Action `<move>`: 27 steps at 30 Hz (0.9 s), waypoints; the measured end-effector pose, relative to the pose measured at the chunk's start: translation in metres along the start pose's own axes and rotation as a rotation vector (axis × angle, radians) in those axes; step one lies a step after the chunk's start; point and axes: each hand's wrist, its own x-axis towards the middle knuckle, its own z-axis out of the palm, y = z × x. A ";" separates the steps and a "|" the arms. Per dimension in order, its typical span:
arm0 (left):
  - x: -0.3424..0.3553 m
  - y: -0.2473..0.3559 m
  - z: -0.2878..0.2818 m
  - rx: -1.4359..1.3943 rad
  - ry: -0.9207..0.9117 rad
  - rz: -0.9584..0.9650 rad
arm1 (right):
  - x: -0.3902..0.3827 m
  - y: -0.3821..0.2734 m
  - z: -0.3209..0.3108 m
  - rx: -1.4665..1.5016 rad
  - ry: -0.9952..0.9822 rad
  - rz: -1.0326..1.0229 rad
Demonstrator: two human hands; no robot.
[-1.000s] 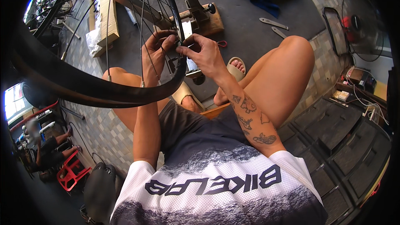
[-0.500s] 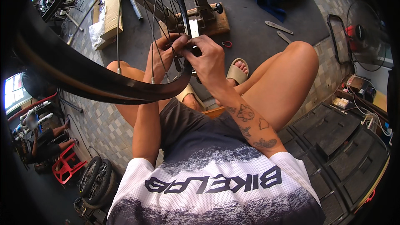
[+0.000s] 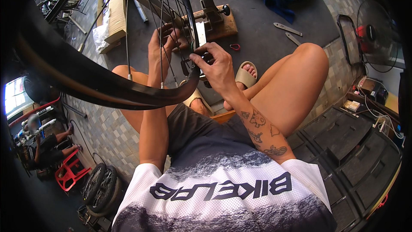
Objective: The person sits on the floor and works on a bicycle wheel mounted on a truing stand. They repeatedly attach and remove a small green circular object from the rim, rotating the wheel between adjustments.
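A bicycle wheel (image 3: 141, 96) with a black rim and several spokes hangs in front of me on a metal truing stand (image 3: 210, 10) with a wooden base (image 3: 227, 28). My left hand (image 3: 161, 41) is among the spokes, left of the rim's upright part, its fingers curled; what they hold, if anything, is hidden. My right hand (image 3: 212, 62) pinches at the rim's right side, thumb and index finger against it, lower than the left fingertips. A white part of the stand shows just behind the rim, above my right fingers.
Two tire levers (image 3: 286, 29), a red-rimmed small item (image 3: 234, 47) and a blue cloth (image 3: 277, 2) lie on the mat. An open cardboard box (image 3: 113, 17) is at upper left, black drawers (image 3: 334, 137) at right. A co-worker (image 3: 47, 150) sits left by a red stool (image 3: 71, 172) and spare tires (image 3: 103, 189).
My two hands, close together half a second ago, have moved apart: the left rose up and leftward among the spokes, while the right shifted slightly down along the rim.
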 end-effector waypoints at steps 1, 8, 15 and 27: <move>0.006 -0.005 0.001 -0.090 -0.103 -0.024 | 0.001 0.002 0.001 -0.021 0.019 -0.052; 0.029 -0.031 0.000 -0.107 -0.273 0.046 | 0.000 0.014 0.006 0.333 0.151 0.241; 0.026 -0.027 -0.003 -0.131 -0.274 0.056 | 0.025 0.028 -0.005 -0.013 0.080 0.130; 0.020 -0.041 -0.006 -0.259 -0.276 0.100 | 0.038 0.057 0.000 0.285 -0.283 0.231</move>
